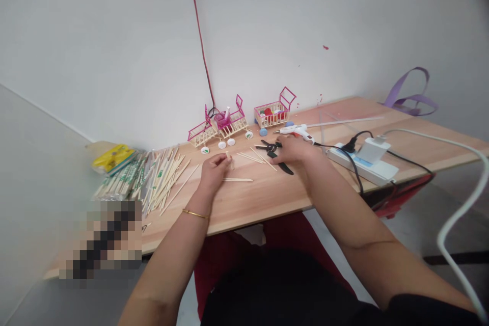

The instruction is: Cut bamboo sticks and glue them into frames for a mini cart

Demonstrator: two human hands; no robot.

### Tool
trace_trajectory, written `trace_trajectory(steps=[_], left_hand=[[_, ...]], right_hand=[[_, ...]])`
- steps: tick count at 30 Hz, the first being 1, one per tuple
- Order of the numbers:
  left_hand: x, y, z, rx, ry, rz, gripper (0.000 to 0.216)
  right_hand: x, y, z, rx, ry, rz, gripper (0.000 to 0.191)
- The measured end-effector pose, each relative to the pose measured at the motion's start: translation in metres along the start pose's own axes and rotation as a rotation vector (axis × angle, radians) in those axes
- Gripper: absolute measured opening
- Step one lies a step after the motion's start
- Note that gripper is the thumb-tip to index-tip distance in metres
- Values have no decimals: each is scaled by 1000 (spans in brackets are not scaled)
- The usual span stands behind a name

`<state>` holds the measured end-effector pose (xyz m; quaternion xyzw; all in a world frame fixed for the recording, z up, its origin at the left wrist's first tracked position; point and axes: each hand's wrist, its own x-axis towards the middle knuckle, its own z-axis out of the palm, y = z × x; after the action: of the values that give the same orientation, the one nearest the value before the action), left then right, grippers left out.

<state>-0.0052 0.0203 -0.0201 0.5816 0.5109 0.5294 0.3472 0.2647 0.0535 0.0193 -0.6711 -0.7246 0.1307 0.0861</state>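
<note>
My left hand [214, 172] is closed in a pinch on a short piece of pale wooden stick [228, 155], held just above the table. To the right, my right hand [293, 150] has its fingers and thumb around the black-handled cutting pliers [284, 167], whose jaws point left. Part of the handles is hidden under that hand. Between the hands lie several thin wooden sticks [250, 157], and one more stick [239, 180] lies beside my left hand. A white glue gun [296, 131] rests just behind my right hand.
Small stick-built shopping carts [272, 116] with pink handles stand along the wall. Loose sticks [168, 178], bagged sticks [122, 178] and a yellow packet [113, 159] lie left. A white power strip [362, 165] with cords sits right. A purple strap [410, 92] is behind.
</note>
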Motion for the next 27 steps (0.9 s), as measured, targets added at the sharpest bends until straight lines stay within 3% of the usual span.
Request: trace_trajectory(steps=[8,11,13,15,17,20,23,27], left_hand=[[0,2,2,-207,-29,-53,21],[-2,5,4,-281,-38,-80,23],[-3,7,4,-333,-46,-100,25],[-4,9,4,-389,-58,-120,26],[-5,12,5,-443,-75,-139,28],[-7,17,4,-504,-108,-157,29],[-10,22,3,-583,-214,-195,26],[-15,25,1,-657,-386,-273,26]], right_hand=[[-7,-20,2,45,81,-9,59],[-8,-22,-1,124,124,-66,61],[-7,-24,-3,309,166,-139,61],[-4,-27,-4,698,168,-219,56],[-2,-29,-3,1168,36,-296,48],[-2,-33,0,1592,-361,-380,37],[-6,-38,6,1679,-706,-386,30],[-9,-47,18,1659,-969,-426,28]])
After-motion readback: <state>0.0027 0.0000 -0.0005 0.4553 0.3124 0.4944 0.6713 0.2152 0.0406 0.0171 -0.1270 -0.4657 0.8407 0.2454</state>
